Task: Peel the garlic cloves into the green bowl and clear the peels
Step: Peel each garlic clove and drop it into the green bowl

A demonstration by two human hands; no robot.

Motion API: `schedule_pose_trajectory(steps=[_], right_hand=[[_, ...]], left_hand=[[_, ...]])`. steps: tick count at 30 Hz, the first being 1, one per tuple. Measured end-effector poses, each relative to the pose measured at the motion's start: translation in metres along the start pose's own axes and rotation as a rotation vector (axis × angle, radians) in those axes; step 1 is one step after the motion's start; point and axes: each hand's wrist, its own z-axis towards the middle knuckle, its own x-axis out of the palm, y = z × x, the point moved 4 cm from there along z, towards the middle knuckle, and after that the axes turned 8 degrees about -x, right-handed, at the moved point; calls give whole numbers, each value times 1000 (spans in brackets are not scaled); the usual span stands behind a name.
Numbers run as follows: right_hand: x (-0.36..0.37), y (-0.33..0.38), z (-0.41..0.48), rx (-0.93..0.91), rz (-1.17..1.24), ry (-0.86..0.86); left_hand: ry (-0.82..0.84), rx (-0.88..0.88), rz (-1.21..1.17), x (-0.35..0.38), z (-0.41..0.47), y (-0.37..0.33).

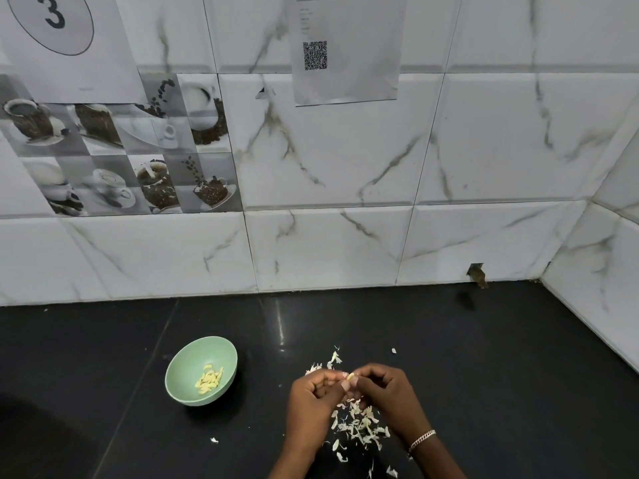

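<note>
Black, glossy stone makes up the bench (484, 357), seen from the head camera against a wall of white marbled tiles (345, 160).

Both hands meet near the lower middle of the view. The left hand (313, 395) and the right hand (383, 392) each have their fingers (325, 378) curled inward, and between the tips of both they pinch one small pale garlic clove (351, 376), held just above the bench. How much skin remains on it is too small to tell. A thin bracelet (422, 439) circles the right wrist.

Under and between the wrists lies a loose heap of papery white peels (359, 423), with a smaller scatter just beyond the knuckles and a few stray flakes farther out on the bench.

To the left of the hands, well apart from the heap, stands the green bowl (193, 354), upright, with a small cluster of yellowish peeled cloves (209, 378) in its bottom.

On the wall hang a sheet with a QR code (345, 53), a sheet printed with a circled 3 (55, 15), and below that a panel of coffee-cup picture tiles (121, 150).
</note>
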Motion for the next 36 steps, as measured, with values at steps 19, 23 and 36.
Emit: schedule_pose_trajectory(steps=[19,23,36], right_hand=[[5,8,-1,-28,-19,10],[3,8,-2,-4,-53,15],[4,16,-4,-13,-69,-80]], left_hand=[[-38,9,-63,-2,2,1],[-38,65,34,-2,2,-1],[-16,52,1,9,-4,-3]])
